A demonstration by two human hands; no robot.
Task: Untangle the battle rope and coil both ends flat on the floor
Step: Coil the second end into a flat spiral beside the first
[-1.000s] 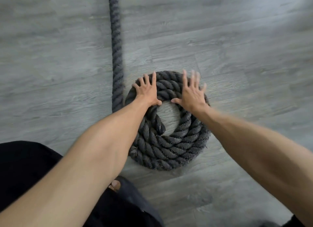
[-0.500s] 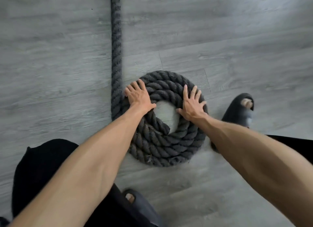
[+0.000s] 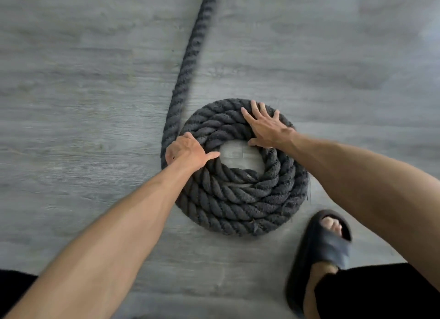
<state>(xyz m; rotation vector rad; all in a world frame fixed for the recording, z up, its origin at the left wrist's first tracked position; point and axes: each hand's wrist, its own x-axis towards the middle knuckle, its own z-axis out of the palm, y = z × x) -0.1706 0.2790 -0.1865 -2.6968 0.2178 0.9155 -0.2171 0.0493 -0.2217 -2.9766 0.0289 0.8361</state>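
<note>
A thick dark grey battle rope is wound into a flat coil (image 3: 238,199) of several turns on the grey wood floor, with a bare patch of floor at its centre. The rope's free length (image 3: 190,52) runs from the coil's left side straight away to the top edge. My left hand (image 3: 185,150) sits on the coil's left side, its fingers curled over the outer turn and its thumb lying across the inner turns. My right hand (image 3: 266,128) lies flat on the coil's far right part with its fingers spread.
My right foot in a dark slide sandal (image 3: 319,252) stands just right of the coil's near edge. Black shorts (image 3: 381,295) fill the bottom right corner. Grey plank floor (image 3: 83,104) lies all around.
The coil has gained rope on its left side and the free length now slants. My left hand's fingers went from flat to curled over the outer turn. My right hand slid toward the far side.
</note>
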